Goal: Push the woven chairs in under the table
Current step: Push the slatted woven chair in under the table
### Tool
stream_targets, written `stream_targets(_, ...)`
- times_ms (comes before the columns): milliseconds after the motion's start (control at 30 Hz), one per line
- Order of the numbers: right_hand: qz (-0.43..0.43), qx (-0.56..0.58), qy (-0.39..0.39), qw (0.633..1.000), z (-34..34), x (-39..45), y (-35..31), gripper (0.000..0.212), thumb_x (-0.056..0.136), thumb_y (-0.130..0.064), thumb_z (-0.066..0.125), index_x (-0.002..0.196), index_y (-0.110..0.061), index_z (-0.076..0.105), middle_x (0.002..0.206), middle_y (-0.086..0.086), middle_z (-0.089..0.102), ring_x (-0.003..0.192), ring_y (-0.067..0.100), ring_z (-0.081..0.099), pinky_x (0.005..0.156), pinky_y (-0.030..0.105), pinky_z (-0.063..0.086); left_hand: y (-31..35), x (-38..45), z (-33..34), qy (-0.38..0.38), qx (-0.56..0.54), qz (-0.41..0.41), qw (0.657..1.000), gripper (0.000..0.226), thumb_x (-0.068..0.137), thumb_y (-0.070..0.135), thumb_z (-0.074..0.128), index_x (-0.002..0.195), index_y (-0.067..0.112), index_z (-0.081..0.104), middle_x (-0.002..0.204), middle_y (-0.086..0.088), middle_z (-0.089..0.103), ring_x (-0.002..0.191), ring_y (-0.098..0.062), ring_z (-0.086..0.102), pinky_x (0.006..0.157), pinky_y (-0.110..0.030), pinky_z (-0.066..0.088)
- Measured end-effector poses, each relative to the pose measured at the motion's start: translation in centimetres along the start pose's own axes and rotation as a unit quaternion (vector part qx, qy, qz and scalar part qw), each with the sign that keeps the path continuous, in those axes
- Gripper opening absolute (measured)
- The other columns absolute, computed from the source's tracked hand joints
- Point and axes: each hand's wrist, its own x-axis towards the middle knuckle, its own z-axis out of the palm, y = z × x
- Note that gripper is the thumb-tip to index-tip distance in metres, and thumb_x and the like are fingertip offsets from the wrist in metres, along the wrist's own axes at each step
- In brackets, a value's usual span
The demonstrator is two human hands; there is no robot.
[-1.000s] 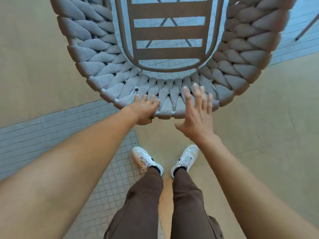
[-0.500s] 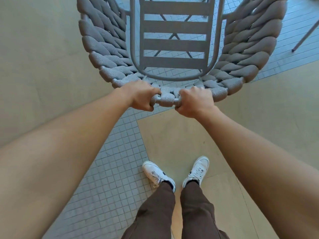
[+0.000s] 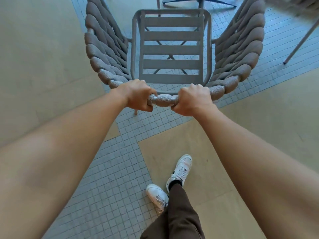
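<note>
Both hands are wrapped tight around the top rail of the woven chair (image 3: pixel 172 54), the left hand (image 3: pixel 137 94) and right hand (image 3: pixel 191 99) close together, with just a short bit of padded weave showing between them. Fingers curled under, knuckles up, arms stretched out straight. Down near the bottom you can see white sneakers (image 3: pixel 179 171) mid-stride on the floor (image 3: pixel 259 135), one on the beige slab, the other at the edge of the small grey tiles.

Chair itself sits just past the hands, slatted seat (image 3: pixel 172 49) facing away, fat braided sides fanning out left and right. Beyond the seat, at the very top, dark crossed legs of the bench base (image 3: pixel 198 1) show, so I'd guess the chair is close to it but not tucked under yet. The bench top isn't in view, so can't say how much clearance there is.

What could go wrong, imo: the grip is narrow and dead centre, so any uneven push could swing the chair off line and clip a side on that base. Chair legs might also catch on the tile joints or the seam where tile meets slab. There's another thin metal leg (image 3: pixel 300 40) off to the right that a wide armrest could bump.
</note>
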Motion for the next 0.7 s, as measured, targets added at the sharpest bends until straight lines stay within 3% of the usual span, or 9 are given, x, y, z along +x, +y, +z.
stream_targets(133,-0.006,0.01,0.007,1.0,-1.4,3.0,0.8,0.05,0.074,-0.075,0.058,0.081,-0.026,0.055,0.065,-0.003,0.038,0.072,0.026,0.048,0.064,0.036,0.037,-2.1,2.3,-2.2,-0.004,0.01,0.015,1.0,0.034,0.076,0.049,0.069,0.105,0.032,0.067,0.076,0.0,0.064,0.072,-0.024,0.061,0.068,-0.039,0.057)
stream_targets(233,-0.016,0.008,0.009,1.0,-1.8,4.4,1.2,0.045,0.074,-0.069,0.059,0.083,-0.026,0.064,0.063,-0.004,0.04,0.066,0.025,0.049,0.061,0.034,0.035,-3.5,3.6,-2.7,-0.005,0.019,0.035,0.999,0.033,0.076,0.05,0.067,0.103,0.032,0.065,0.077,0.003,0.066,0.069,-0.019,0.059,0.062,-0.032,0.05)
stream_targets(333,-0.019,0.001,0.013,1.0,-2.1,5.2,1.2,0.044,0.074,-0.066,0.061,0.086,-0.025,0.068,0.065,-0.003,0.042,0.065,0.025,0.048,0.06,0.033,0.035,-4.6,4.3,-2.7,0.002,0.029,0.05,0.998,0.041,0.077,0.052,0.067,0.113,0.033,0.065,0.084,0.003,0.069,0.073,-0.015,0.056,0.063,-0.028,0.042)
stream_targets(500,-0.001,0.015,0.007,1.0,-2.8,7.2,0.8,0.042,0.074,-0.065,0.062,0.087,-0.025,0.069,0.062,-0.004,0.033,0.069,0.026,0.045,0.062,0.034,0.033,-6.5,5.7,-4.1,-0.019,0.027,0.051,0.998,0.043,0.077,0.053,0.066,0.114,0.031,0.064,0.086,0.002,0.069,0.08,-0.021,0.062,0.07,-0.035,0.054)
stream_targets(700,0.009,0.011,-0.003,1.0,-3.5,9.1,0.6,0.046,0.073,-0.067,0.061,0.089,-0.026,0.07,0.062,-0.005,0.031,0.068,0.025,0.046,0.06,0.034,0.033,-8.4,6.8,-5.1,-0.01,0.036,0.073,0.997,0.043,0.076,0.05,0.062,0.116,0.035,0.064,0.084,0.004,0.069,0.075,-0.02,0.061,0.066,-0.032,0.052)
